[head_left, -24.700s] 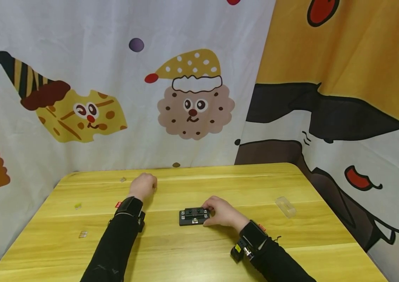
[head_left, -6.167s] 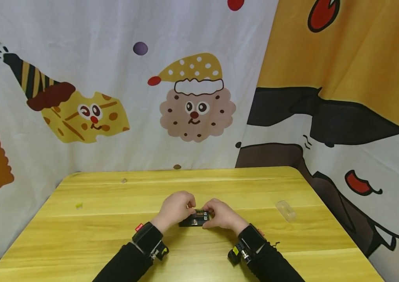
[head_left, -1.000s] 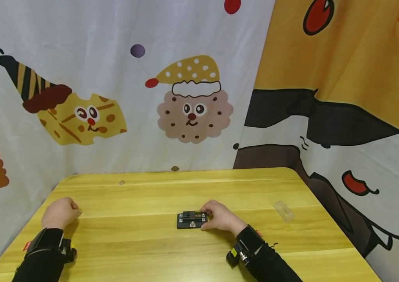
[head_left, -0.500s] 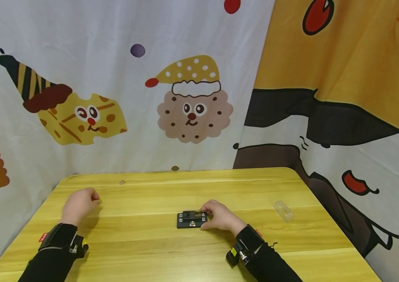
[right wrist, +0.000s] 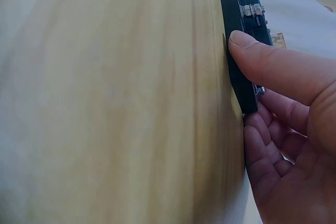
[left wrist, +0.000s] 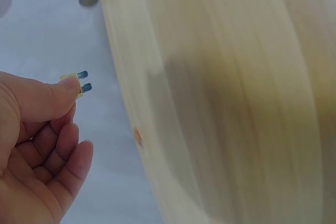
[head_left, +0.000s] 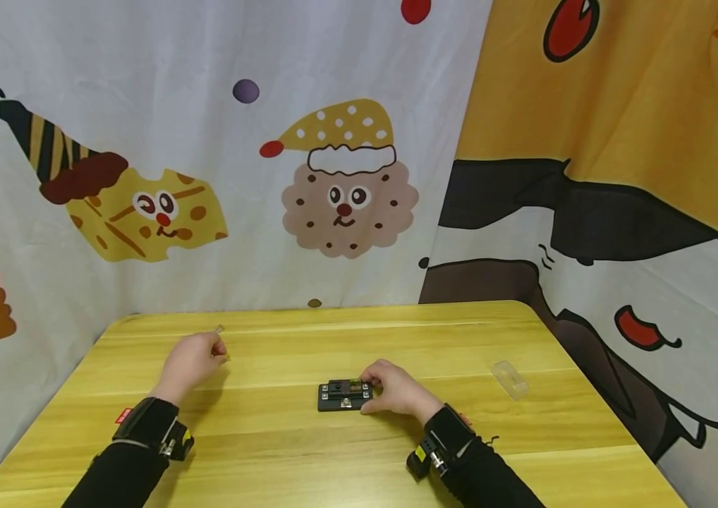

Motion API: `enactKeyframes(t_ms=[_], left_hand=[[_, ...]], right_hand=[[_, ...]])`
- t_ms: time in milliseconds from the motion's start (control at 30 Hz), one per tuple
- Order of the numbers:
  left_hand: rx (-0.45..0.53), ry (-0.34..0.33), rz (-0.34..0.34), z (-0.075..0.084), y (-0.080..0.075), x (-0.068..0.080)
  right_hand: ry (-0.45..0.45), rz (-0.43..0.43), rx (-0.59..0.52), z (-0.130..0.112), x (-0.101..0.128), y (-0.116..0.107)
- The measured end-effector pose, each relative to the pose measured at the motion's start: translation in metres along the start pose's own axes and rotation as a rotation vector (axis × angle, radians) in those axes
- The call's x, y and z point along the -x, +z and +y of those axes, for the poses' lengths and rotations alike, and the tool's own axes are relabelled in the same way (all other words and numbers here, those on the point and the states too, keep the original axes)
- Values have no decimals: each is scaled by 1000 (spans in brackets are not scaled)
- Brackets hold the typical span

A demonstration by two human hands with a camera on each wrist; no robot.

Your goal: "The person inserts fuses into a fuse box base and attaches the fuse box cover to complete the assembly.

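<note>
In the left wrist view my left hand pinches a small yellow blade fuse between thumb and index finger, its two metal prongs pointing outward. The head view has that left hand over the left part of the table. My right hand grips the right end of a black fuse block with silver screw terminals, lying flat at mid-table. Thumb and fingers close on the block's edge in the right wrist view. A see-through orange-tinted fuse stands out of the block's top.
Near the table's back edge lies another small fuse, just beyond the left hand. A clear plastic cover rests on the wooden table to the right. A printed curtain hangs behind the table.
Two fuses have left the table's left side since the oldest frame, and one now sits in the block. Over the last second the left hand has moved right with the yellow fuse; the right hand stays put.
</note>
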State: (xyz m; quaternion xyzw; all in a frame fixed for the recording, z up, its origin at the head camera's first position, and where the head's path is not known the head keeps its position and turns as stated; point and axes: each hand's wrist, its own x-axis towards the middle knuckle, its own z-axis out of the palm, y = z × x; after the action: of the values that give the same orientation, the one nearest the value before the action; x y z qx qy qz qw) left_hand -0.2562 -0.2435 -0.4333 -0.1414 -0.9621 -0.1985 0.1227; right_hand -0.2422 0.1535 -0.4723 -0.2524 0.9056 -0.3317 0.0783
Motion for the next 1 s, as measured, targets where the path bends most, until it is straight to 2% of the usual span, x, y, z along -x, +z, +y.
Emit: enactKeyframes(t_ms=[167,500,700,1000], left_hand=[[24,47,21,17,7,-7],[113,122,-6,61,16,-11],[145,182,-6,86,30,-12],[187,200,-31,115,46,-13]], right_hand=[[4,0,9,0,0,0],[9,-1,9,1,1,1],[14,-5,2,1,0,0],[15,-4,1,2,0,1]])
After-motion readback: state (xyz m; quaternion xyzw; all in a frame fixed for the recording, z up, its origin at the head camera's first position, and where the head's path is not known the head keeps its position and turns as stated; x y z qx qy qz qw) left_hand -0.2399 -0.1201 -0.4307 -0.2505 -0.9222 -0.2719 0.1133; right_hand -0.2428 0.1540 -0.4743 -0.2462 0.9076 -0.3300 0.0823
